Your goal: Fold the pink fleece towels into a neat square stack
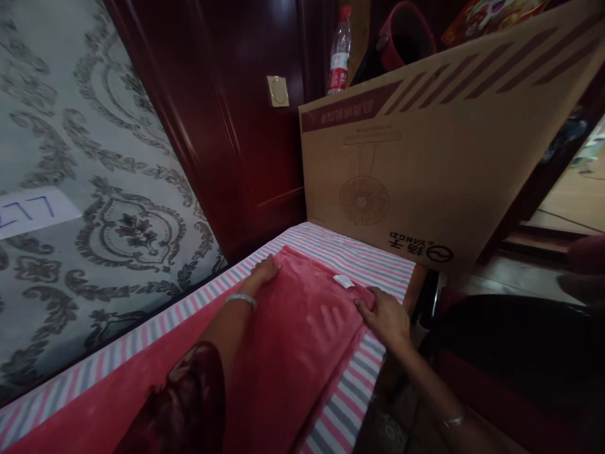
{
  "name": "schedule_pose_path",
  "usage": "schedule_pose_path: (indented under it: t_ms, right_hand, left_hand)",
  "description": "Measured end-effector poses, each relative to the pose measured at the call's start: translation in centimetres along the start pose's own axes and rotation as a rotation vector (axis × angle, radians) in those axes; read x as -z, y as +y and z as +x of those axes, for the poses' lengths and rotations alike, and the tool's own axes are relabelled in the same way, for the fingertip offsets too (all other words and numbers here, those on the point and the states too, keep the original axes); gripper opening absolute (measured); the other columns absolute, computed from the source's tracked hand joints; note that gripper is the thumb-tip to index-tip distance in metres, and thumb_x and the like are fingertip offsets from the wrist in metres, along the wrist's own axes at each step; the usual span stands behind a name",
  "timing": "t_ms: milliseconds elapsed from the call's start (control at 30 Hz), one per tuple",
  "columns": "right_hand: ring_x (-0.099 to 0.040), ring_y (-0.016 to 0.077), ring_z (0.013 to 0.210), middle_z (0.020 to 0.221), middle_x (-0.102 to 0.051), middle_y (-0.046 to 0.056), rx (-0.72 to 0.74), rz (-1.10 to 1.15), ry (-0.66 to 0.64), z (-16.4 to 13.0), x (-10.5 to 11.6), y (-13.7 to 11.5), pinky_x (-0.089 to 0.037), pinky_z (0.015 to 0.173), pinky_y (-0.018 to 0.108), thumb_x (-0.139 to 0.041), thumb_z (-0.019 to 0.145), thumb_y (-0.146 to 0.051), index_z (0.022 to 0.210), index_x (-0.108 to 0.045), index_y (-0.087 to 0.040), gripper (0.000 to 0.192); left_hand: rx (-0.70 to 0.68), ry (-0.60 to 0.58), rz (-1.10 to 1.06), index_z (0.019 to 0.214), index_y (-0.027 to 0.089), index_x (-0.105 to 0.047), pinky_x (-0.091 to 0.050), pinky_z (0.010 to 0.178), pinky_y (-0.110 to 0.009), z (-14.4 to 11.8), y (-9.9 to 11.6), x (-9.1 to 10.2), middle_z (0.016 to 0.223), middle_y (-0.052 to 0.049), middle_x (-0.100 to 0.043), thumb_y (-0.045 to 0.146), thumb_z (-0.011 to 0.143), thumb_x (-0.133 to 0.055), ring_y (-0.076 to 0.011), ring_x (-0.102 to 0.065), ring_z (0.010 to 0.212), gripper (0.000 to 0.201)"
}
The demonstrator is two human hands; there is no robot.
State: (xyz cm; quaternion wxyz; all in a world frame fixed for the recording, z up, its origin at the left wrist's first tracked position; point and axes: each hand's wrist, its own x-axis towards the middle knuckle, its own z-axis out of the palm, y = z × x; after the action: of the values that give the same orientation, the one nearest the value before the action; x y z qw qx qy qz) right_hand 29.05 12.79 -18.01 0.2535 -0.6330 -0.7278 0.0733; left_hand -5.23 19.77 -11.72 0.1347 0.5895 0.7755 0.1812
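Observation:
A red plush blanket [302,315] lies folded in a long strip over a striped cloth [345,403] of pink, grey and white. At its far left corner, my left hand [265,270] is closed on the edge, a bracelet round the wrist. My right hand [386,315] pinches the far right corner between thumb and fingers. Close to those fingers, a small white tag [343,281] sticks out of the blanket's far edge. Part of each hand's grip is hidden by the fabric and the fingers themselves.
Behind the blanket stands a large cardboard box [425,157], with a plastic bottle [339,60] beyond it. A dark red wooden panel [227,113] and patterned wall [108,157] border the left. A black seat [515,340] is at right.

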Motion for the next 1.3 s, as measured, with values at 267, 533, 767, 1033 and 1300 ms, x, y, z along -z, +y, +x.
schedule_pose_path:
  t_ms: [267, 533, 767, 1033, 1300]
  right_hand:
    - [-0.068, 0.0306, 0.093, 0.1, -0.074, 0.014, 0.021, 0.115, 0.09, 0.1, -1.0, 1.1, -0.049, 0.08, 0.039, -0.045, 0.091, -0.054, 0.12, -0.068, -0.015, 0.054]
    - [-0.068, 0.03, 0.094, 0.099, -0.073, 0.014, 0.031, 0.127, 0.13, 0.1, -1.6, 1.6, -0.051, 0.082, 0.04, -0.05, 0.087, -0.047, 0.126, -0.065, -0.013, 0.054]
    - [-0.067, 0.0308, 0.093, 0.096, -0.073, 0.014, -0.015, 0.173, 0.097, 0.0, -1.2, 1.2, -0.051, 0.081, 0.041, -0.049, 0.087, -0.05, 0.129, -0.064, -0.012, 0.059]
    - [-0.06, 0.0225, 0.073, 0.099, -0.069, 0.011, 0.11, 0.499, 0.294, -1.9, 4.0, -1.8, -0.051, 0.072, 0.037, -0.051, 0.083, -0.049, 0.131, -0.059, -0.013, 0.06]
    - [-0.06, 0.0247, 0.088, 0.101, -0.061, 0.009, 0.852, 0.51, 0.232, -14.1, 6.8, -12.5, -0.052, 0.075, 0.038, -0.048, 0.082, -0.01, 0.144, -0.045, -0.025, 0.063]
  left_hand:
    - [0.133, 0.011, -0.239, 0.14, 0.015, -0.049, -0.05, 0.094, -0.035, 4.3, 1.9, -1.5, 0.137, -0.019, -0.061, 0.03, 0.085, -0.06, -0.0304, -0.059, 0.126, 0.058]
    - [0.158, -0.04, -0.403, 0.092, 0.015, -0.064, -0.05, 0.062, -0.028, 3.7, 2.8, -1.7, 0.084, -0.008, -0.07, 0.017, 0.079, -0.064, -0.0218, -0.067, 0.077, 0.012]
    - [0.047, 0.014, -0.537, 0.08, 0.017, -0.059, -0.045, 0.057, -0.023, 1.7, 4.4, 1.5, 0.066, 0.001, -0.059, 0.01, 0.075, -0.064, -0.0151, -0.058, 0.064, 0.01]
    - [-0.13, 0.057, -0.636, 0.078, 0.014, -0.064, -0.045, 0.067, -0.023, -2.7, 3.9, 8.7, 0.067, 0.003, -0.057, 0.005, 0.067, -0.064, -0.0122, -0.053, 0.068, 0.015]
    - [-0.106, -0.01, -0.619, 0.077, 0.013, -0.066, -0.04, 0.057, -0.02, -12.0, -5.5, 17.9, 0.057, 0.005, -0.052, 0.001, 0.063, -0.061, -0.0072, -0.045, 0.053, 0.02]
